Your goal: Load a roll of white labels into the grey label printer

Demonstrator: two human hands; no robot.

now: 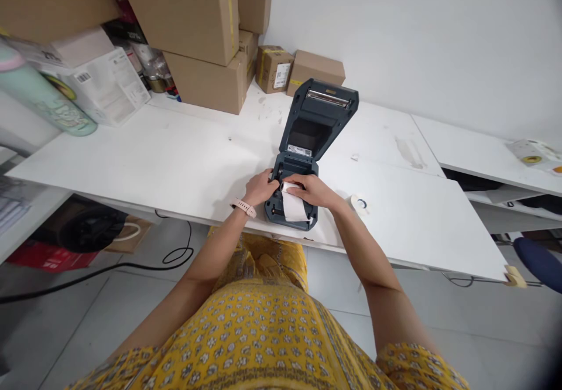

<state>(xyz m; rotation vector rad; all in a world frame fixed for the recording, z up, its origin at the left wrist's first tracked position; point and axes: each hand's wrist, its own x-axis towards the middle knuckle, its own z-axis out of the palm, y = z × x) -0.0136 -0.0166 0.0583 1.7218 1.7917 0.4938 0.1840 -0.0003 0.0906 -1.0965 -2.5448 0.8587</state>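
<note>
A dark label printer (322,123) stands on the white table near its front edge, with its lid tilted up and back. In its open bay is a small roll of white label paper (293,207), and a strip hangs from it toward the front. My right hand (309,190) reaches in from the right, its fingers closed on the top of the roll. At the left side of the bay, my left hand (262,187) is closed on the printer's edge, thumb close to the roll's left end. Its fingertips are partly hidden.
Behind the printer, cardboard boxes (318,69) stand against the wall, with larger ones (206,79) stacked to the left. To the right of my right hand lies another white roll (359,204). A mint bottle (48,94) and a white carton (108,88) are at far left.
</note>
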